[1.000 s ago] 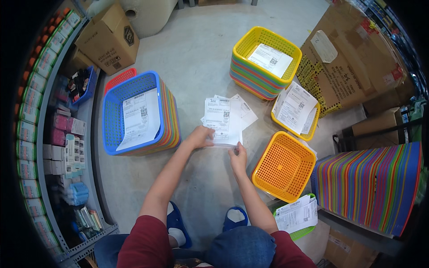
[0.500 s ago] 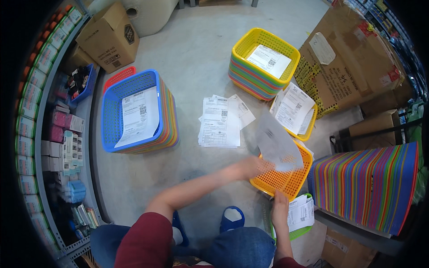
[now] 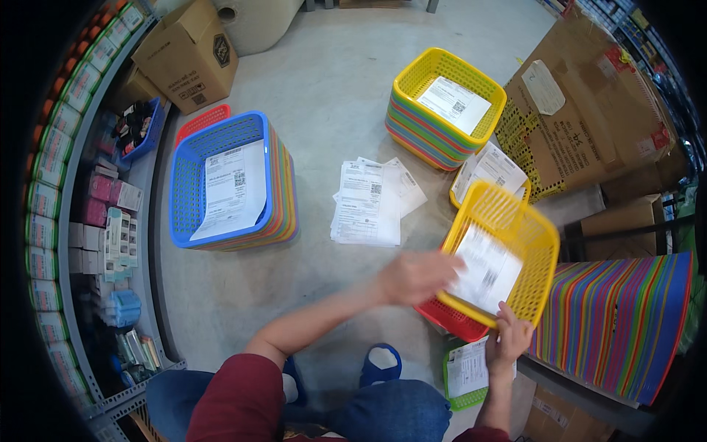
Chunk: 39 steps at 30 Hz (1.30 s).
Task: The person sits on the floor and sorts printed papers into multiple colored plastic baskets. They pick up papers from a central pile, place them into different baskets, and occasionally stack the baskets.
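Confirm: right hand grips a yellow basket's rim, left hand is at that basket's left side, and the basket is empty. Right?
Not empty: the head view shows a white printed sheet inside the yellow basket. The right hand does grip its rim, and the left hand is at its left side.

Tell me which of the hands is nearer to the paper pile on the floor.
Left. The left hand is below and to the right of the paper pile, apart from it; the right hand is farther right and lower, at the yellow basket's lower rim.
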### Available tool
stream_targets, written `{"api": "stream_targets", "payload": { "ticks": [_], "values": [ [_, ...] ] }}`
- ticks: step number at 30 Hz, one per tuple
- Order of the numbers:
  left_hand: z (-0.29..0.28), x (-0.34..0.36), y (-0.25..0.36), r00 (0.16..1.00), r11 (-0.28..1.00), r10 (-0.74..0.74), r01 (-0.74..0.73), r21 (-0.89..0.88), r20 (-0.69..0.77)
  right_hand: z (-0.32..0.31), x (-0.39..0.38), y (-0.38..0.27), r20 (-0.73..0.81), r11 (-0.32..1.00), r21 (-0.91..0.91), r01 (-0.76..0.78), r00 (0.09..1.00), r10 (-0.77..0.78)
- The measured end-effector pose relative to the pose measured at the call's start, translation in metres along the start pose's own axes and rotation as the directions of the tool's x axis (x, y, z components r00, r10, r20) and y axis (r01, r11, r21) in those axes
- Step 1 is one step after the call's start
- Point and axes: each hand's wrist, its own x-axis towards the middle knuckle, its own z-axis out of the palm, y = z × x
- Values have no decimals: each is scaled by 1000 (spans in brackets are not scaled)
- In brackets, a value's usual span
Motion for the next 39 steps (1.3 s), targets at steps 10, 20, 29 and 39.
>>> {"api": "stream_targets", "payload": {
  "ticks": [10, 20, 29, 39],
  "values": [
    [-70, -89, -97, 864, 792, -479, 502, 347, -154, 30, 146, -8, -320, 793, -173, 584, 728, -606],
    [-46, -181, -127, 411, 381, -912, 845, 375, 2, 38, 172, -34, -331, 663, -284, 692, 578, -746],
    [-33, -203, -128, 462, 435, -886, 857, 277, -38, 44, 191, -62, -401, 697, -91, 711, 615, -679],
    [-34, -200, -131, 716, 729, -684, 675, -112, -136, 147, 241, -284, -592, 517, 341, 785, 607, -530]
  ]
}}
